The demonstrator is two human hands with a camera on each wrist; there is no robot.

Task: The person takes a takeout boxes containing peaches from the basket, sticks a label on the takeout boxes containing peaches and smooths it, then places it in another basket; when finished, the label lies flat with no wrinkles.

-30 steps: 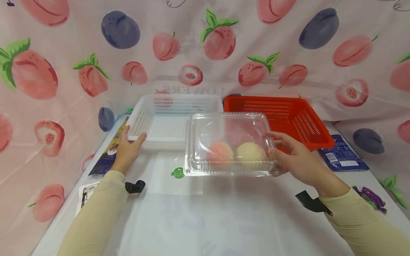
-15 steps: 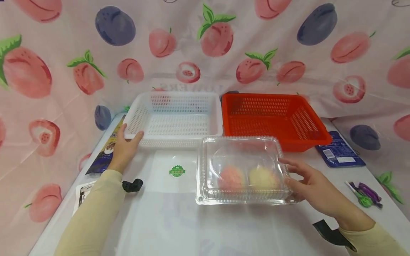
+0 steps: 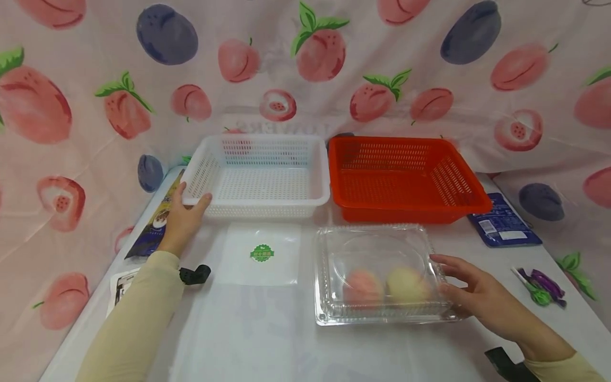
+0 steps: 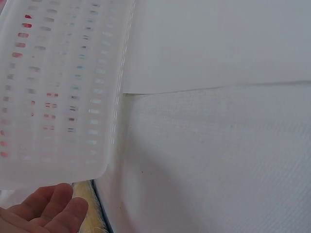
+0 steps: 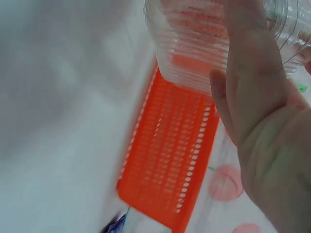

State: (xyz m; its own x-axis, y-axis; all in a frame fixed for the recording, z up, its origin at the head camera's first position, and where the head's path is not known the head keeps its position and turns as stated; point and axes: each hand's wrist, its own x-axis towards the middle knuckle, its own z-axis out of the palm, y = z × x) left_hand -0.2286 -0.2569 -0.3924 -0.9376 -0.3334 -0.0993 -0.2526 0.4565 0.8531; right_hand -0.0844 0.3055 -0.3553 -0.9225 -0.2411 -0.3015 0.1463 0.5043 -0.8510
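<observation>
My left hand [image 3: 185, 220] grips the front left corner of a white plastic basket [image 3: 255, 204], thumb at the front and fingers at the side. In the left wrist view, fingertips [image 4: 77, 206] lie right at the corner under the rim. With my right hand [image 3: 482, 297] I hold a clear plastic clamshell box [image 3: 377, 249] by its right edge, thumb in front. Its lid is down. Inside lie a pink ball-shaped item [image 3: 363, 288] and a pale yellow one [image 3: 407, 285], side by side. The box hangs close over the table, in front of the red basket.
A red plastic basket [image 3: 396, 215] stands beside the white one. Blue packets lie at the right [image 3: 506, 223] and left [image 3: 153, 231]. A lollipop [image 3: 539, 294] and a purple-wrapped sweet [image 3: 549, 284] lie far right. A flat clear bag [image 3: 281, 260] with a green label lies in front of the white basket.
My right hand has brought the clamshell box away from the baskets, toward me, down and to the right. My left hand has stayed at the white basket's corner.
</observation>
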